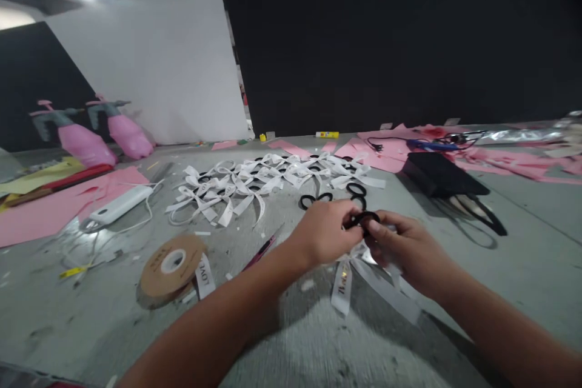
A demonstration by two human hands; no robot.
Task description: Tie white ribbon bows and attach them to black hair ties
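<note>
Between my hands is a black hair tie (pixel 367 216), pinched by the fingertips of my left hand (pixel 327 231) and my right hand (pixel 407 248). A white ribbon (pixel 342 288) with gold lettering hangs below the hands, its tails reaching down toward the table. The fingers hide where ribbon and tie meet. Just beyond my left hand lie loose black hair ties (pixel 357 189). Farther back spreads a pile of white ribbon bows (pixel 254 184) with black ties among them. Left of my left forearm are a brown ribbon spool (pixel 154 271) and a slim pink-and-black tool (pixel 261 253).
A white power strip (pixel 120 205) with cables is on the left, near pink spray bottles (pixel 84 144). At the right lie a black box-like object (pixel 443 173) and pink paper scraps (pixel 386 154). A yellow glue stick (pixel 327 134) lies by the black panel (pixel 400 42).
</note>
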